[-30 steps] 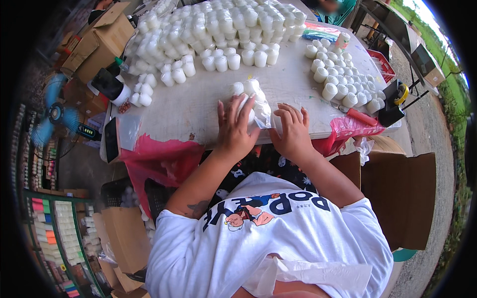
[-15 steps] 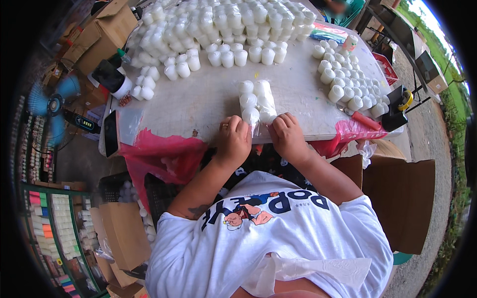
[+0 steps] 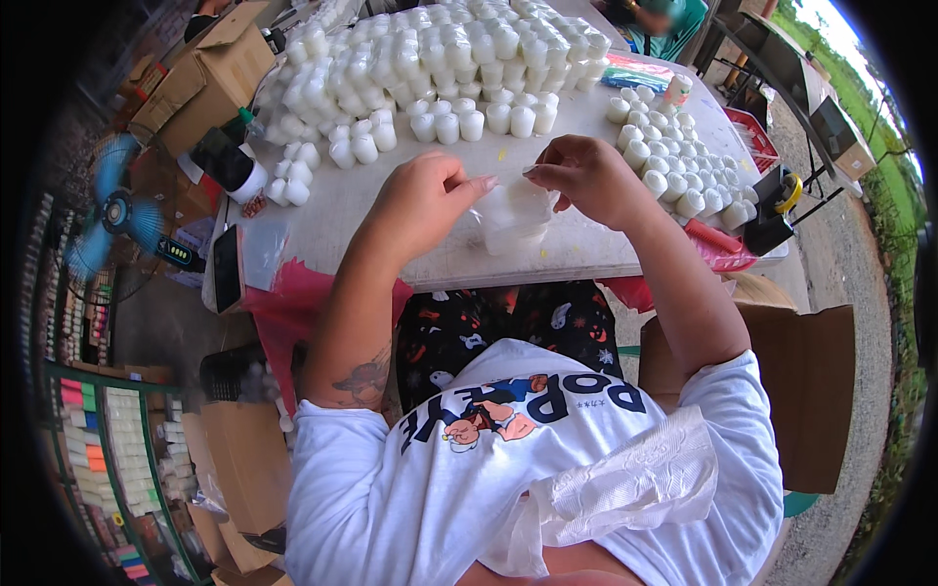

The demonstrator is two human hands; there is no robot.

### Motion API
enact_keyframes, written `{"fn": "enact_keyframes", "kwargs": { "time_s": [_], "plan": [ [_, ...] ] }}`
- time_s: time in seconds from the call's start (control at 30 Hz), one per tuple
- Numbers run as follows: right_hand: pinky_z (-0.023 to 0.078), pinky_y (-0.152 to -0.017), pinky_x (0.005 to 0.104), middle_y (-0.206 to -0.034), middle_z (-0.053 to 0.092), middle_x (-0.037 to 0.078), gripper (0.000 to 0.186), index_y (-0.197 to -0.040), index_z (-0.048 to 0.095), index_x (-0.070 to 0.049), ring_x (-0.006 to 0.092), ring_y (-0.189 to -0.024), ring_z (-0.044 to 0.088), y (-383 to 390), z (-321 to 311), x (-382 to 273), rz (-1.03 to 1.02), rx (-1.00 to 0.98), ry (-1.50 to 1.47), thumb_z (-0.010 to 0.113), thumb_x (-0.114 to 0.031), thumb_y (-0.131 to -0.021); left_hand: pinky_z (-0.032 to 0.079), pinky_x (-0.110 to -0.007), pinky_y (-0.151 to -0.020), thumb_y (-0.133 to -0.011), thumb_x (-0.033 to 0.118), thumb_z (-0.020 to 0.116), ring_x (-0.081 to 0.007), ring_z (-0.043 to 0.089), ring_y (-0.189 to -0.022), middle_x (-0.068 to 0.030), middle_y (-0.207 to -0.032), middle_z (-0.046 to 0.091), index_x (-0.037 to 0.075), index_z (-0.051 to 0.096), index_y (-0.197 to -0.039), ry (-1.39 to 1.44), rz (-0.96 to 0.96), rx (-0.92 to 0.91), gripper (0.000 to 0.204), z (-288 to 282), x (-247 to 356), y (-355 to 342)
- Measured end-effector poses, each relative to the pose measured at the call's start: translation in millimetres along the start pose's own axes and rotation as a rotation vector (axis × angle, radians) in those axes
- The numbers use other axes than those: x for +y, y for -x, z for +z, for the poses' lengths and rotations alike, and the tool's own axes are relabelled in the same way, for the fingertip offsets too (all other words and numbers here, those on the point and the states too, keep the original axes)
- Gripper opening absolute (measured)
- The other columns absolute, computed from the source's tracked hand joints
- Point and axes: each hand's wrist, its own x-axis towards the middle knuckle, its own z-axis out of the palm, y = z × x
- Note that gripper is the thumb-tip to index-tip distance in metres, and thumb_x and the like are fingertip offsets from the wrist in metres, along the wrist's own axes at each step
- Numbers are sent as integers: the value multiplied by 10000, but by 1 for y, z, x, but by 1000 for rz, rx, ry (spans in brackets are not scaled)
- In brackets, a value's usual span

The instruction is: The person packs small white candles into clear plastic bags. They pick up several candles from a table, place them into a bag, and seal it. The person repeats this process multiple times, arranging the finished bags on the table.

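A clear plastic bag of white candles [image 3: 515, 223] stands near the middle of the table's front, blurred by motion, its upper part between my two hands. My left hand [image 3: 422, 198] comes at it from the left, thumb and fingers pinched on the film at the bag's upper left. On the other side my right hand [image 3: 598, 182] is raised a little higher, pinching the film at the upper right. How the candles lie inside is hard to make out. Behind the bag, short rows of loose white candles [image 3: 447, 125] stand in small groups.
Bagged candles [image 3: 430, 49] are piled at the back of the table [image 3: 391, 259]. Many loose candles [image 3: 674, 156] stand at the right, by a black tape dispenser [image 3: 772, 210]. A phone [image 3: 228, 266] lies at the left edge, near a blue fan [image 3: 117, 210]. An open carton [image 3: 796, 391] sits right.
Both hands have moved up and away from the table's front edge, drawing the film upward. The candle bag, lying flat before, now appears upright. My forearms reach farther over the table.
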Motion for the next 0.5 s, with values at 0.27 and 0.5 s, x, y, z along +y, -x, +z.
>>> {"fn": "enact_keyframes", "kwargs": {
  "time_s": [0.27, 0.5],
  "plan": [
    [541, -699, 291, -896, 630, 69, 352, -889, 617, 37, 123, -783, 610, 15, 0, 18, 73, 7, -470, 679, -310, -880, 404, -419, -1043, -756, -45, 749, -294, 494, -1241, -202, -1282, 509, 24, 398, -1229, 582, 635, 421, 593, 122, -73, 15],
    [489, -947, 365, -1341, 507, 196, 423, -1197, 610, -23, 258, -1179, 561, 47, 18, 72, -549, 3, -343, 748, -109, -807, 512, -388, -934, -728, -12, 769, -326, 572, -1166, -201, -1297, 542, 60, 577, -1164, 405, 703, 536, 482, 117, -65, 13]
  ]
}}
